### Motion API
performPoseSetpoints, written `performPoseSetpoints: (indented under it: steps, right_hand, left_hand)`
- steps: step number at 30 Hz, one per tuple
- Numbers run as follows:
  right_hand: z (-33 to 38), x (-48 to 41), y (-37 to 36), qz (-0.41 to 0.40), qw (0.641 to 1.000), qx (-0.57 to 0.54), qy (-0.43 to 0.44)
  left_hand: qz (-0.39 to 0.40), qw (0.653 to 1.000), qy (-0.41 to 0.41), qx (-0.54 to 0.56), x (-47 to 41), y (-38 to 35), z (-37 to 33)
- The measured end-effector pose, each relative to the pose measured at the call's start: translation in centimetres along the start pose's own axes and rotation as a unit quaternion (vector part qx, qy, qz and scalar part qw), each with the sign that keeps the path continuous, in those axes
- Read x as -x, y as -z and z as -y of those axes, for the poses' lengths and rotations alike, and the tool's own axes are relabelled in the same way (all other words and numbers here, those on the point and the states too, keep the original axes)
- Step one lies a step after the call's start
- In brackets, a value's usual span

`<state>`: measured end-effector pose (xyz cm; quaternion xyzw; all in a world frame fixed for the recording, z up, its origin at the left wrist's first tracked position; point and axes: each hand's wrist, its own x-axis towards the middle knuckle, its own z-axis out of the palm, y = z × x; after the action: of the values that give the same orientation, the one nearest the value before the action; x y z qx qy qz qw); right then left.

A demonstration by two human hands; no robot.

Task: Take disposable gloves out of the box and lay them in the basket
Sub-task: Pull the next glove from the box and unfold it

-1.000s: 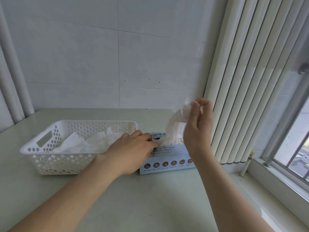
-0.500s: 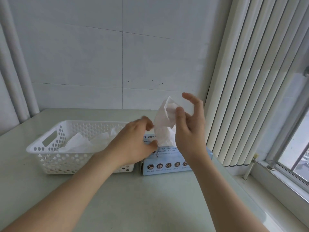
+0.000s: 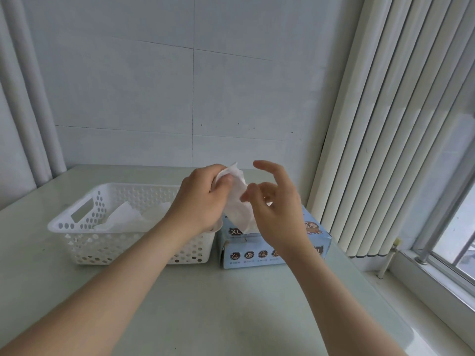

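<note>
A thin white disposable glove (image 3: pixel 237 205) hangs above the light blue glove box (image 3: pixel 253 254), its lower end still at the box's top slot. My left hand (image 3: pixel 201 202) grips the glove's upper end between thumb and fingers. Just right of the glove, my right hand (image 3: pixel 279 214) hovers over the box with loosely spread fingers, the fingertips close to or brushing the glove. The white perforated basket (image 3: pixel 84 244) stands directly left of the box, with several white gloves (image 3: pixel 123 219) lying inside it.
Basket and box sit on a pale green table (image 3: pixel 205 304) against a white tiled wall. Vertical white blinds (image 3: pixel 385 150) hang close to the right of the box, with a window sill and frame (image 3: pixel 437 265) beyond. Pipes run down the left corner.
My left hand lifted off the box and took the glove's top end. My right hand let go of that end and opened. The glove has shifted left, towards the basket.
</note>
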<state>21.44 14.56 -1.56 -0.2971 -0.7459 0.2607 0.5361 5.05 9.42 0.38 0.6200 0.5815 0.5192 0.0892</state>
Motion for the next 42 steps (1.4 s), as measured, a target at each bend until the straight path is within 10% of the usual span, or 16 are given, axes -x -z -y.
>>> performPoseSetpoints:
  steps: [12, 22, 27, 36, 42]
  right_hand:
    - [-1.1, -0.2, -0.4, 0.039, 0.996, 0.085, 0.008]
    - [-0.2, -0.3, 0.7, -0.008, 1.000, 0.015, 0.012]
    - [-1.4, -0.8, 1.2, 0.000, 0.987, 0.154, -0.041]
    - [-1.5, -0.7, 1.7, -0.214, 0.967, 0.125, 0.049]
    - [0.2, -0.4, 1.6, -0.036, 0.991, 0.127, 0.007]
  left_hand:
    - [0.089, 0.988, 0.010, 0.123, 0.3, 0.7, -0.7]
    - [-0.013, 0.996, -0.084, 0.010, 0.2, 0.2, 0.1]
    - [-0.082, 0.991, -0.106, -0.003, -0.2, 0.5, 0.7]
    - [-0.137, 0.986, -0.087, 0.025, -0.3, 0.8, 1.2]
    - [-0.173, 0.982, -0.074, 0.008, -0.5, 1.3, 1.3]
